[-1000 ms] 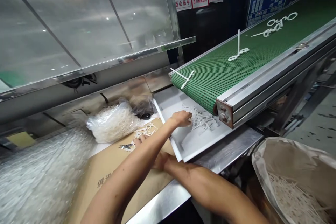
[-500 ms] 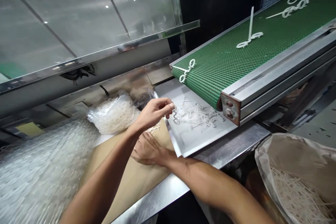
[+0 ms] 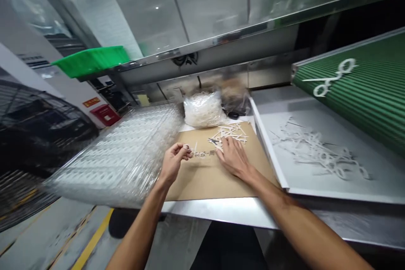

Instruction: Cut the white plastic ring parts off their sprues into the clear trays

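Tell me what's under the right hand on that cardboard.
The right hand rests on brown cardboard, fingertips on white plastic strips; whatever lies directly beneath the palm is hidden.

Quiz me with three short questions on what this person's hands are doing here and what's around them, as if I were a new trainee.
1. True or false: the right hand rests on the brown cardboard sheet.

2. Which of these lies on the white tray?
A. A heap of white moulded pieces
B. A pair of work gloves
C. A roll of tape

3. Fill in the blank: in this view, the clear bubble wrap lies to the ____ of the brown cardboard sheet.

Key: 1. True; 2. A; 3. left
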